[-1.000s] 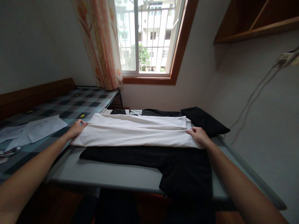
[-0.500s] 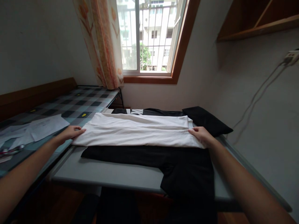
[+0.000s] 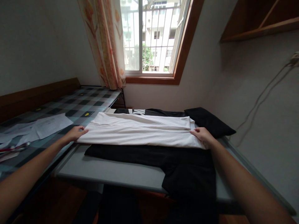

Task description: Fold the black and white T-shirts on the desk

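Note:
A white garment (image 3: pixel 140 135), folded into a long strip, lies across the table; its exact kind is hard to make out. My left hand (image 3: pixel 76 133) pinches its left end between thumb and fingers. At the opposite end, my right hand (image 3: pixel 202 135) is closed on the near layer by the fold's edge. Beneath the white cloth spreads a black long-sleeved top (image 3: pixel 190 177). One sleeve stretches left along the near side, another part sticks out at the back right, and white lettering shows behind the white cloth.
The grey table (image 3: pixel 112 171) stands against the right wall. On its left is a bed with a checked cover (image 3: pixel 95 104), where papers (image 3: pixel 52 126) lie. A curtain (image 3: pixel 109 46) hangs beside the window, and a wooden shelf (image 3: pixel 268 32) juts out at upper right.
The whole view has shifted slightly, so everything sits a little further right. Both hands keep their hold at the two ends of the white garment, which looks slightly smoother along its near edge.

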`<state>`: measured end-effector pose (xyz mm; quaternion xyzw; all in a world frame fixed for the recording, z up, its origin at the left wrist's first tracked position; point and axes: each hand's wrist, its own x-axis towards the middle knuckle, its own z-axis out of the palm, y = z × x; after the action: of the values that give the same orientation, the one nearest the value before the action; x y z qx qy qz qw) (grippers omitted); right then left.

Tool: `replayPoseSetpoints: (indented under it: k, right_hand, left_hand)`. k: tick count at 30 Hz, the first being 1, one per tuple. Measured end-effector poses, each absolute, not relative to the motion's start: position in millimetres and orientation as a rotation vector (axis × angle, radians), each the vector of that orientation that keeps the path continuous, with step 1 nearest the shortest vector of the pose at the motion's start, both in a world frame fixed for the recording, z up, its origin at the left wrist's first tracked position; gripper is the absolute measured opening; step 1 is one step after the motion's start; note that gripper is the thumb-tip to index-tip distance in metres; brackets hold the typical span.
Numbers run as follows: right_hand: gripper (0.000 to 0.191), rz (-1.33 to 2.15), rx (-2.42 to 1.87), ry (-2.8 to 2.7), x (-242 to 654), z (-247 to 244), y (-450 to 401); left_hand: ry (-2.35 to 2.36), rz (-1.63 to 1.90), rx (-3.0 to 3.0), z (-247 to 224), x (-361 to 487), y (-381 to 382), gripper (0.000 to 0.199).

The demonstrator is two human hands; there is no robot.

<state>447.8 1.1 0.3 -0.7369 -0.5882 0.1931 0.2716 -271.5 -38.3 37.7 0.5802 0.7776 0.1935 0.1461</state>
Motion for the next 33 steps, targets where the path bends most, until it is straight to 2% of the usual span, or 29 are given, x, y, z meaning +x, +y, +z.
replayPoseSetpoints:
  k: [6,13,18,24,29,33]
  right_hand:
    - [0.022,0.537,-1.993,-1.587,447.1,3.1,-1.3]
    - [0.02,0.497,-2.035,-1.6,442.2,10.8,-5.1]
    - [0.026,0.583,-1.973,-1.598,445.9,9.8,-9.5]
    - [0.025,0.473,-2.014,-1.609,442.3,11.4,-13.1]
    - [0.033,0.421,-2.005,-1.595,445.3,20.0,-19.8]
    - [0.037,0.352,-1.955,-1.642,457.7,26.4,-34.9]
  left_hand:
    - [2.23,0.527,1.629,31.2,-281.5,-42.4,0.043]
    - [2.275,0.54,1.626,27.8,-281.3,-43.0,0.032]
    - [2.283,0.545,1.621,30.4,-280.2,-46.0,0.036]
    - [2.255,0.476,1.606,30.1,-283.0,-43.0,0.049]
    - [2.389,0.485,2.005,39.3,-268.4,-37.0,0.056]
    - [1.923,0.725,2.517,46.2,-206.3,-37.1,0.05]
